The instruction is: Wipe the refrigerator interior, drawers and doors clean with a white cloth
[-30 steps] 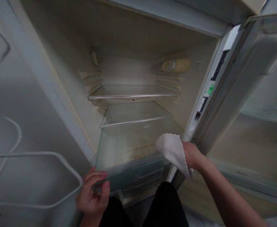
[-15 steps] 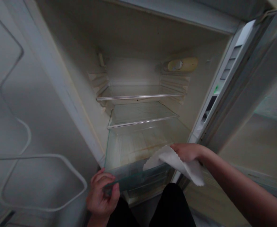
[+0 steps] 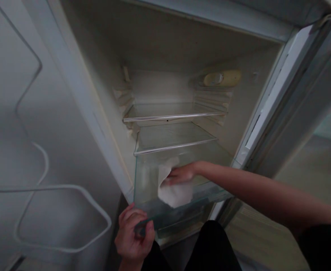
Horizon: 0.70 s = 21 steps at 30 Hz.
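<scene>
A pulled-out glass shelf (image 3: pixel 148 177) juts from the fridge toward me. My left hand (image 3: pixel 135 231) grips its front left corner, thumb below and fingers curled over the edge. With my right hand (image 3: pixel 180 175) I press a white cloth (image 3: pixel 175 195) on the glass near the middle; that hand is a little blurred. Part of the cloth lies under my fingers and the rest spreads out toward the front edge.
Two more glass shelves, an upper one (image 3: pixel 176 109) and a lower one (image 3: pixel 173 137), sit farther in. A yellowish lamp cover (image 3: pixel 223 78) is on the right wall. The open fridge door (image 3: pixel 303 113) stands at right. A white cable (image 3: pixel 63 186) hangs at left.
My right hand has moved left with the cloth, from the shelf's right front edge to its middle. My left hand keeps its hold on the corner. The view has shifted slightly.
</scene>
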### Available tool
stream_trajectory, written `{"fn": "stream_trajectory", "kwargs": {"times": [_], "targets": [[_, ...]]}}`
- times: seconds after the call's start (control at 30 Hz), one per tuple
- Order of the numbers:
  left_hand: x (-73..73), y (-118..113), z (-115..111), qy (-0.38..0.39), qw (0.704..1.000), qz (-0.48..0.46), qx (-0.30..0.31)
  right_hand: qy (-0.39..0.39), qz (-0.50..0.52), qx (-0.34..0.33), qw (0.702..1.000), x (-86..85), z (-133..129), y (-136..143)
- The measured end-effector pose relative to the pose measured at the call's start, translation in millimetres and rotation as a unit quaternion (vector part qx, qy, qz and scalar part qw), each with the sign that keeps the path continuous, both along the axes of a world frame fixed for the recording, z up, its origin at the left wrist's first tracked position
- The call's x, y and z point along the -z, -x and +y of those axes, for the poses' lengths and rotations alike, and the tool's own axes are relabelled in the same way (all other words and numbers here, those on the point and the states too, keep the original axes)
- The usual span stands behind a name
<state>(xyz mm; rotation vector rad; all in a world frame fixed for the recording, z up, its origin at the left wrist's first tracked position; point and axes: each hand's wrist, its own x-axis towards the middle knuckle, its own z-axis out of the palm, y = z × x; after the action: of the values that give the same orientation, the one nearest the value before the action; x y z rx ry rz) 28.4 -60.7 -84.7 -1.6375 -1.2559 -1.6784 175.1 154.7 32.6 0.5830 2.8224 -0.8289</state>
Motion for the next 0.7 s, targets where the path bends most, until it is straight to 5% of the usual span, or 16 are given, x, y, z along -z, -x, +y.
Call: {"fn": "stream_trajectory", "kwargs": {"times": [0.07,0.2,0.5,0.7], "targets": [[-0.5,1,0,0.007,1.000,-0.002,0.004,-0.057,-0.099,-0.047,0.992,23.7,-7,27],[-3.3,5,2,0.014,1.000,0.006,0.009,-0.152,-0.144,-0.014,0.978,56.3,-9,64],[-8.0,1,-1,0.030,1.000,-0.001,0.007,-0.214,-0.059,-0.020,0.975,63.7,27,94],[-13.5,2,0,0.009,1.000,0.027,-0.003,-0.284,0.046,-0.027,0.957,86.9,33,106]]}}
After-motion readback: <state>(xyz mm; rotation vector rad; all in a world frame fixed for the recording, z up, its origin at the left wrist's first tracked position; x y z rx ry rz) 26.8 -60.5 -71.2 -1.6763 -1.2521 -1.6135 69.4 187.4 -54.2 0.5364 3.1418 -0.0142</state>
